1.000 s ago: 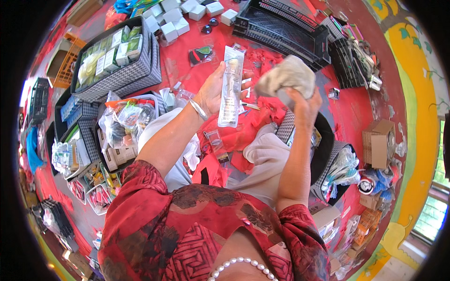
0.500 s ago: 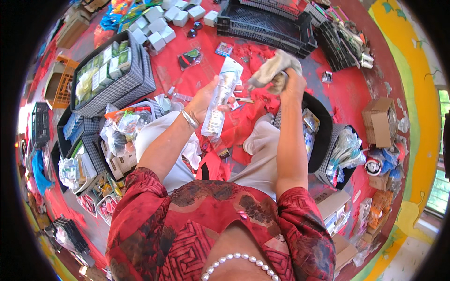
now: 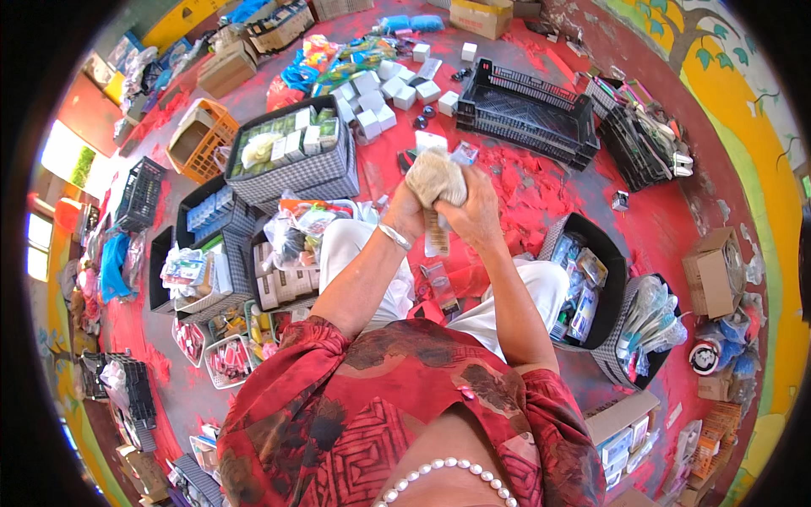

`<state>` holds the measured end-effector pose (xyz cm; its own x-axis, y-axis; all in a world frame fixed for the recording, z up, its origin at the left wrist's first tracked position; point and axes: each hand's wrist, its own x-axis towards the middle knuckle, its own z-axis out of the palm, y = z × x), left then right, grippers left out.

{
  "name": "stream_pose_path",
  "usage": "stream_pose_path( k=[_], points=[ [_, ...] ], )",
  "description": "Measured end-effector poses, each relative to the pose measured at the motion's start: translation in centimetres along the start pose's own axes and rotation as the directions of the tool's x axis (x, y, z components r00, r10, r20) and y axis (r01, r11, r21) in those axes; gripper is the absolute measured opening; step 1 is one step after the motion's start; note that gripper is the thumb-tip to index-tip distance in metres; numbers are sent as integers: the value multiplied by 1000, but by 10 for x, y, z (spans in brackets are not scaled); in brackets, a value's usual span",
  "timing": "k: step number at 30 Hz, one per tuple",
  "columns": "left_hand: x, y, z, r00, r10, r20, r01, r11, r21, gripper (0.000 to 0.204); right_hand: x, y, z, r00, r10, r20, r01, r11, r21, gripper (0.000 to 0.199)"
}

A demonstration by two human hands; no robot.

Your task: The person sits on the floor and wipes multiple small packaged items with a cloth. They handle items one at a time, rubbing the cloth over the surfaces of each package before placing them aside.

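Observation:
In front of my lap, a clear plastic package (image 3: 437,239) is held in my left hand (image 3: 405,211), its white top end sticking up past the fingers. My right hand (image 3: 476,211) grips a beige cloth (image 3: 436,176), bunched over the upper part of the package. Both hands are closed and nearly touch, and the cloth hides the package's middle and some fingertips. Below them, a small clear packet (image 3: 439,283) lies between my white-trousered legs.
Checkered fabric bins of packaged goods stand at left (image 3: 296,169) and right (image 3: 583,287). White boxes (image 3: 372,101) are scattered ahead, near stacked black crates (image 3: 528,118). Torn red covering (image 3: 541,190) lies on the floor. An orange crate (image 3: 203,139) sits far left.
My right hand has brought the cloth leftward onto the package, which my left hand still holds, now lower relative to the cloth. The whole view has shifted, showing more floor ahead.

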<state>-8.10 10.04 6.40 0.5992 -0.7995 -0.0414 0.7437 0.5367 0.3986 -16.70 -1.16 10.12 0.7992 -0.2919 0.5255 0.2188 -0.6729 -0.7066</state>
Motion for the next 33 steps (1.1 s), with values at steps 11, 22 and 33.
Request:
stream_pose_path(
  k=[11,22,33],
  points=[
    [-19,53,62,956,282,76,-280,959,-39,43,-45,5,-39,651,710,270,-675,377,635,31],
    [25,6,32,995,65,-79,-66,998,-9,39,-42,48,-26,608,371,702,-650,-275,708,47],
    [119,3,-67,905,265,-332,-112,903,415,26,30,118,31,548,641,537,-806,233,544,28]
  ],
)
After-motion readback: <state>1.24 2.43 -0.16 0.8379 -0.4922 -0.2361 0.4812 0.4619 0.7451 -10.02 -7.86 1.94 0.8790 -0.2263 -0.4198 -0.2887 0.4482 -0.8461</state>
